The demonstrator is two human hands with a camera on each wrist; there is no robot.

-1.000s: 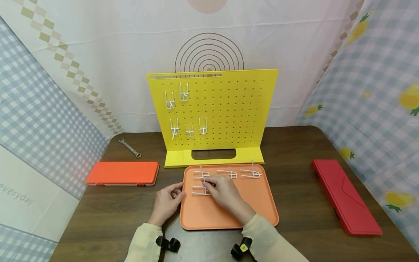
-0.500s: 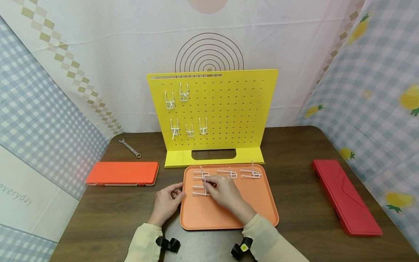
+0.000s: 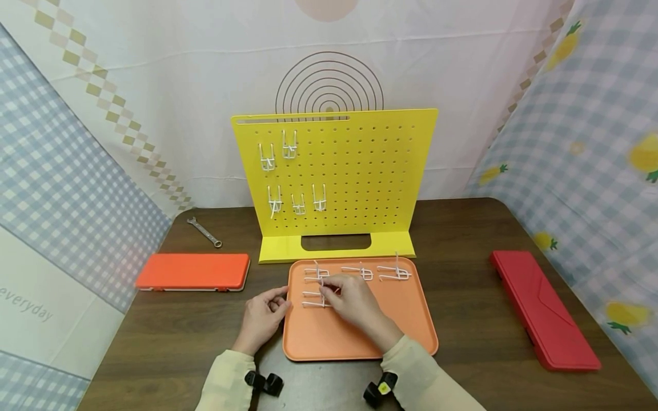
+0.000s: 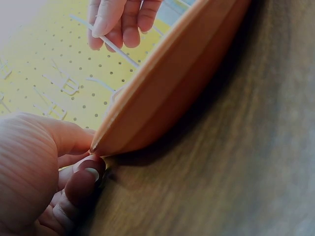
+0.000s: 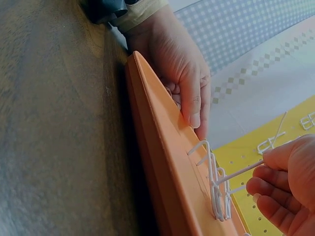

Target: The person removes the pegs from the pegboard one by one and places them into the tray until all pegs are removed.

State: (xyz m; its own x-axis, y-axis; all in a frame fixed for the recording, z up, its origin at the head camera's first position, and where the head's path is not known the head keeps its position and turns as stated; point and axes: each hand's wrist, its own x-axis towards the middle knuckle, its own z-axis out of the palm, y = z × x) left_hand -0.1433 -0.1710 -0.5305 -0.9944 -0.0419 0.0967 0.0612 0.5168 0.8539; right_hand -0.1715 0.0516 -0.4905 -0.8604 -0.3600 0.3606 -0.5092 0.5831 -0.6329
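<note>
Cream sleeves (image 3: 228, 374) behind bare fingers (image 3: 274, 293)
Black wrist units (image 3: 275, 385) at the sleeve ends, well behind the fingers; the one behind the right fingers (image 3: 335, 280) carries a yellow patch (image 3: 383, 389).

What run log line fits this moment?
right hand: pinches white wire hook; left hand: grips orange rectangular tray; yellow perforated pegboard: five white wire hooks mounted

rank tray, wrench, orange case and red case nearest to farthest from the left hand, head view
1. Tray, touching the left hand
2. Orange case, to the left
3. Wrench, at the back left
4. Red case, far right
</note>
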